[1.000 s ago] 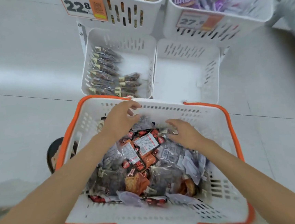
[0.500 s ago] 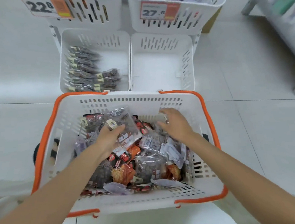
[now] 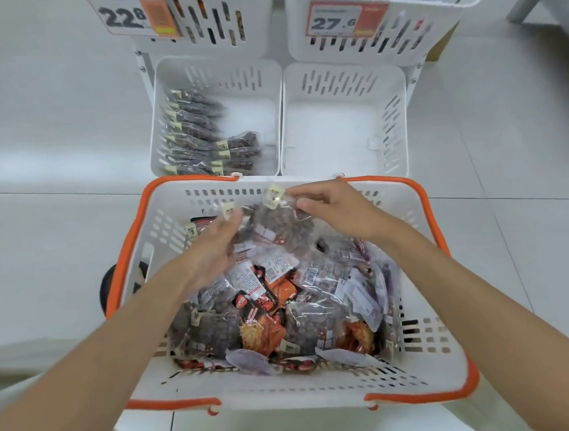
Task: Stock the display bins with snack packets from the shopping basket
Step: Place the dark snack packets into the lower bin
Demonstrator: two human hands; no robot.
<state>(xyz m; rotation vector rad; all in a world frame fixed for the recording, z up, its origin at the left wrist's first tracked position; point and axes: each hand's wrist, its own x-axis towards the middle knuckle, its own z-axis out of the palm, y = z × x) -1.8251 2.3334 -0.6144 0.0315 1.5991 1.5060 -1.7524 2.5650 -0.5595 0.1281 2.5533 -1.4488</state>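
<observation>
Packets of dark snacks (image 3: 277,229) are now lifted off the heap, at the 12 o'clock end of the shopping basket (image 3: 291,386); right hand (image 3: 334,211) fingers pinch a tagged top, left hand (image 3: 217,252) fingers curl round the bunch. I judge the half-filled bin (image 3: 257,114) at 11 o'clock comes next

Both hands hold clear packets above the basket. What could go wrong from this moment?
1. The right hand seems to pinch the packets only near their top edge, and the left hand is blurred. A packet may slip and fall back into the basket.
2. The lower left bin already holds neat rows. A bunch dropped in carelessly could knock them over.
</observation>
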